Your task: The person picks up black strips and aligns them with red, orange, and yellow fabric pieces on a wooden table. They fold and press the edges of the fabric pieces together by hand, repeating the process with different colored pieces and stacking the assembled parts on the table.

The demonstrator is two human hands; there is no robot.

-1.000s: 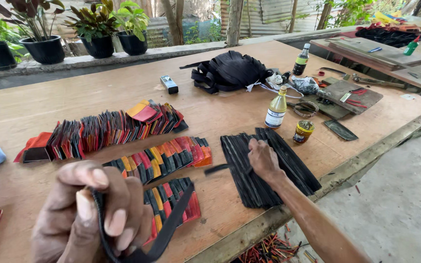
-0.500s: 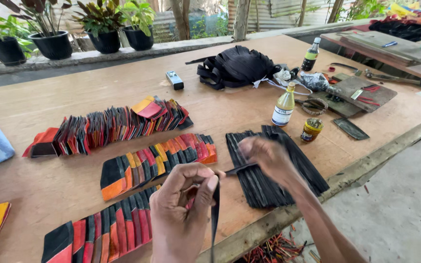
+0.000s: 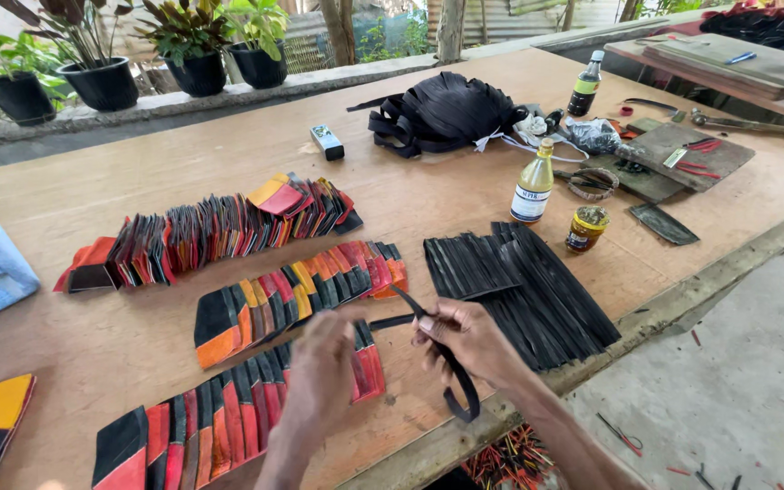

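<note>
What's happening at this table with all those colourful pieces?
A person stands at a long wooden table and holds a thin black strip in both hands: the left hand grips one end, the right hand the other part, which loops down. Beside the right hand lies a pile of black strips. Rows of red, orange and black pieces are fanned out in front. A yellow bottle and a small jar stand farther back.

A long wooden worktable (image 3: 465, 195) fills the frame in daylight, potted plants (image 3: 192, 45) along the upper left, grey concrete floor (image 3: 737, 390) at lower right.
</note>
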